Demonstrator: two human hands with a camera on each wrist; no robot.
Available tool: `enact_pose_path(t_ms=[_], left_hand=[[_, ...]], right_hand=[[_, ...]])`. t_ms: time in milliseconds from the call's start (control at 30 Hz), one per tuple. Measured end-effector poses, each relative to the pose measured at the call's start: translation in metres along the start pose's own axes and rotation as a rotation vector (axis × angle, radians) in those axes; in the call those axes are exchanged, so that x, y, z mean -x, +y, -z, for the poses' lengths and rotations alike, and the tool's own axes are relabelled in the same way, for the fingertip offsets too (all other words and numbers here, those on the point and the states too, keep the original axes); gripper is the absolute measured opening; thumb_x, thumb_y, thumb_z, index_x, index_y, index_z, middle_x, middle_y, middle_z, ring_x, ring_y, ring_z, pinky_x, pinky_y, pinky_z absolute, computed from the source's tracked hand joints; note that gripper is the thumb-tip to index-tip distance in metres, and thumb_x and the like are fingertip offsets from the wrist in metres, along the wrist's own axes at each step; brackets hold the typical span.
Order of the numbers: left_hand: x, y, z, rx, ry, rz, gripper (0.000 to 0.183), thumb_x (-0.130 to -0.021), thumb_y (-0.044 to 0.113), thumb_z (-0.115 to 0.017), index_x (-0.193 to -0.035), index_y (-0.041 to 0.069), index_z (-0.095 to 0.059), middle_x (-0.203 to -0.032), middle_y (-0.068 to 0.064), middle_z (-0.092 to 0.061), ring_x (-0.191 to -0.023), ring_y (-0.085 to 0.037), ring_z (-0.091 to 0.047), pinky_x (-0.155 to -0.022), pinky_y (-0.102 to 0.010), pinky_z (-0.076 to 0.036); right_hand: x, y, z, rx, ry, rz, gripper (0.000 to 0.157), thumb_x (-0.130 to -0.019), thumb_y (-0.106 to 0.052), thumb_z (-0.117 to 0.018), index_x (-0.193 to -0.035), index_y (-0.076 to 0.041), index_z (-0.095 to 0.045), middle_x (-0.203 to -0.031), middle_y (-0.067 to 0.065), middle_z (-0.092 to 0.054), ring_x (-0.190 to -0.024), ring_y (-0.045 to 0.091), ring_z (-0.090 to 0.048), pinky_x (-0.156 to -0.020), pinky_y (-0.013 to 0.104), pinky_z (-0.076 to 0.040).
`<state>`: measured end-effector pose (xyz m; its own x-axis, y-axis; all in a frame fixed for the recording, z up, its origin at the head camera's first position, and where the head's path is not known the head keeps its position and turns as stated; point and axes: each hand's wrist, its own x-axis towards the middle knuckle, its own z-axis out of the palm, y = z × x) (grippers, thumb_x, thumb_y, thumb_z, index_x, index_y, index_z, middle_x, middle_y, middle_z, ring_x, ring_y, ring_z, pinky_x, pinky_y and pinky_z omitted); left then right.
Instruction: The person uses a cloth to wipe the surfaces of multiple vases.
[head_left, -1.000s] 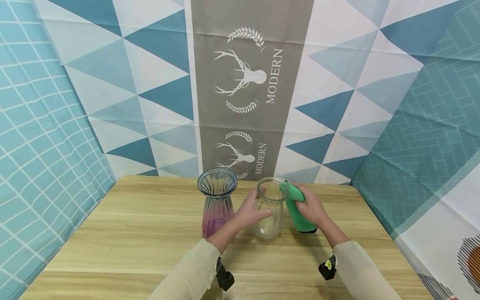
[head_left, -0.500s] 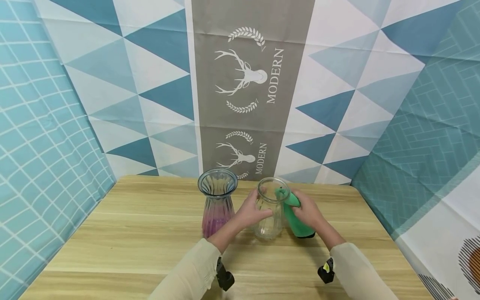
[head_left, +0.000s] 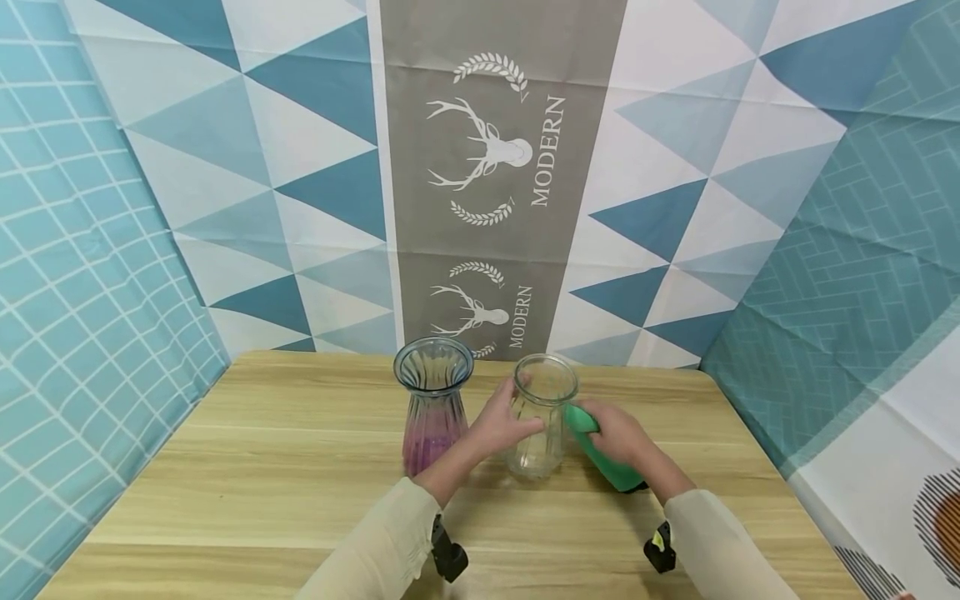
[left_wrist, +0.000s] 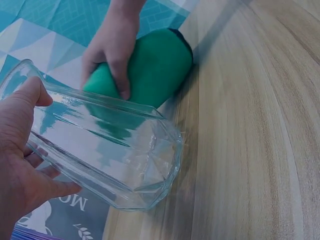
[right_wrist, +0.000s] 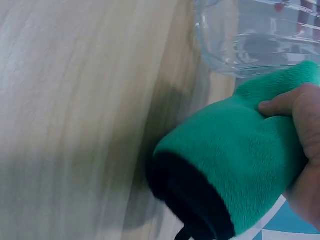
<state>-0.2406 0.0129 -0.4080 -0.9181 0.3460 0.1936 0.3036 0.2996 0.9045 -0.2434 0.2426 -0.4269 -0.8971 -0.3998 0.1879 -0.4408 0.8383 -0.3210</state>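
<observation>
A clear glass vase (head_left: 536,462) stands upright on the table. My left hand (head_left: 501,423) holds it near the neck, thumb on the near side and fingers behind. In the left wrist view, the vase's ribbed side and thick base (left_wrist: 150,170) show through the clear glass. My right hand (head_left: 621,433) grips a bunched green plush cloth (head_left: 611,468) with a black edge, close against the vase's right side. The right wrist view shows the thumb pressed into the cloth (right_wrist: 220,145); most of the other fingers are hidden. Whether cloth and vase touch cannot be told.
To the left of my left hand stands a ribbed glass vase (head_left: 431,408), grey-blue at the top and purple below. The light wooden table (head_left: 247,483) ends at a patterned cloth wall (head_left: 315,208) behind. Tiled-print sheets (head_left: 82,250) border the sides.
The green cloth's upper end has dropped lower beside the vase, and its black-edged bottom has swung right and toward me. My left hand and the clear vase have stayed put.
</observation>
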Motion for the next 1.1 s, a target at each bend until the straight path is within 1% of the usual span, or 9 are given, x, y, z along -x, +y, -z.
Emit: enact_pose_path(t_ms=[67, 167, 300, 433, 600, 767, 900, 967, 1100], left_hand=[[0.0, 0.0, 0.0, 0.003, -0.003, 0.003, 0.074, -0.073, 0.016, -0.069, -0.139, 0.004, -0.036, -0.141, -0.017, -0.039, -0.132, -0.035, -0.038, -0.11, -0.053, -0.032], [-0.001, -0.001, 0.0, 0.0, 0.001, 0.007, 0.074, -0.073, 0.016, -0.069, -0.139, 0.005, -0.036, -0.141, -0.017, -0.04, -0.131, -0.035, -0.039, -0.11, -0.053, -0.032], [-0.001, -0.002, 0.0, -0.005, 0.008, 0.009, 0.074, -0.072, 0.017, -0.068, -0.138, 0.004, -0.037, -0.14, -0.017, -0.041, -0.13, -0.034, -0.04, -0.11, -0.051, -0.033], [-0.001, -0.002, -0.001, 0.002, 0.014, 0.009, 0.074, -0.072, 0.017, -0.068, -0.138, 0.004, -0.037, -0.14, -0.017, -0.042, -0.13, -0.034, -0.04, -0.109, -0.052, -0.034], [-0.001, -0.002, -0.001, 0.005, 0.008, 0.008, 0.074, -0.072, 0.016, -0.069, -0.138, 0.005, -0.038, -0.14, -0.017, -0.042, -0.131, -0.034, -0.04, -0.109, -0.052, -0.034], [-0.001, 0.0, 0.002, -0.013, -0.018, 0.001, 0.073, -0.072, 0.017, -0.069, -0.139, 0.011, -0.04, -0.141, -0.012, -0.045, -0.132, -0.032, -0.04, -0.108, -0.053, -0.034], [-0.001, 0.0, 0.003, -0.032, -0.038, 0.005, 0.071, -0.074, 0.019, -0.068, -0.139, 0.017, -0.041, -0.143, -0.009, -0.045, -0.134, -0.032, -0.039, -0.108, -0.055, -0.034], [-0.001, 0.0, 0.002, -0.038, -0.04, 0.015, 0.074, -0.074, 0.02, -0.068, -0.142, 0.017, -0.038, -0.144, -0.011, -0.043, -0.134, -0.034, -0.038, -0.108, -0.055, -0.033], [0.0, -0.001, 0.001, -0.004, -0.037, 0.046, 0.089, -0.072, 0.025, -0.071, -0.147, 0.014, -0.023, -0.147, -0.018, -0.037, -0.136, -0.036, -0.033, -0.11, -0.056, -0.03]], right_hand=[[0.001, 0.0, -0.002, 0.031, -0.036, -0.002, 0.046, -0.082, 0.002, -0.06, -0.126, -0.01, -0.056, -0.121, 0.013, -0.061, -0.108, 0.033, -0.059, -0.084, 0.052, -0.051], [0.003, 0.001, -0.005, 0.072, -0.073, -0.016, 0.047, -0.081, 0.002, -0.062, -0.125, -0.014, -0.057, -0.121, 0.01, -0.062, -0.107, 0.031, -0.06, -0.084, 0.052, -0.051], [0.005, 0.001, -0.006, 0.099, -0.085, -0.02, 0.047, -0.081, 0.002, -0.063, -0.124, -0.015, -0.058, -0.121, 0.009, -0.062, -0.106, 0.031, -0.06, -0.082, 0.053, -0.051], [0.004, 0.002, -0.005, 0.07, -0.079, -0.034, 0.046, -0.081, 0.002, -0.061, -0.125, -0.013, -0.057, -0.122, 0.01, -0.061, -0.106, 0.032, -0.06, -0.083, 0.053, -0.051], [0.003, 0.004, 0.001, -0.052, 0.0, -0.051, 0.045, -0.086, 0.0, -0.055, -0.13, -0.008, -0.053, -0.124, 0.014, -0.059, -0.11, 0.035, -0.058, -0.086, 0.053, -0.049], [-0.003, 0.001, 0.011, -0.16, 0.118, -0.056, 0.045, -0.086, 0.001, -0.052, -0.131, -0.004, -0.05, -0.121, 0.017, -0.06, -0.102, 0.033, -0.06, -0.075, 0.045, -0.05], [-0.005, -0.003, 0.016, -0.193, 0.18, -0.056, 0.044, -0.088, -0.002, -0.052, -0.132, -0.006, -0.049, -0.122, 0.017, -0.059, -0.1, 0.031, -0.06, -0.072, 0.041, -0.048], [-0.006, -0.005, 0.017, -0.198, 0.2, -0.049, 0.044, -0.089, -0.003, -0.052, -0.133, -0.006, -0.049, -0.125, 0.018, -0.058, -0.103, 0.033, -0.06, -0.075, 0.044, -0.05], [-0.008, -0.007, 0.017, -0.212, 0.215, -0.048, 0.044, -0.089, -0.004, -0.054, -0.133, -0.006, -0.049, -0.127, 0.019, -0.056, -0.107, 0.035, -0.059, -0.08, 0.05, -0.05]])
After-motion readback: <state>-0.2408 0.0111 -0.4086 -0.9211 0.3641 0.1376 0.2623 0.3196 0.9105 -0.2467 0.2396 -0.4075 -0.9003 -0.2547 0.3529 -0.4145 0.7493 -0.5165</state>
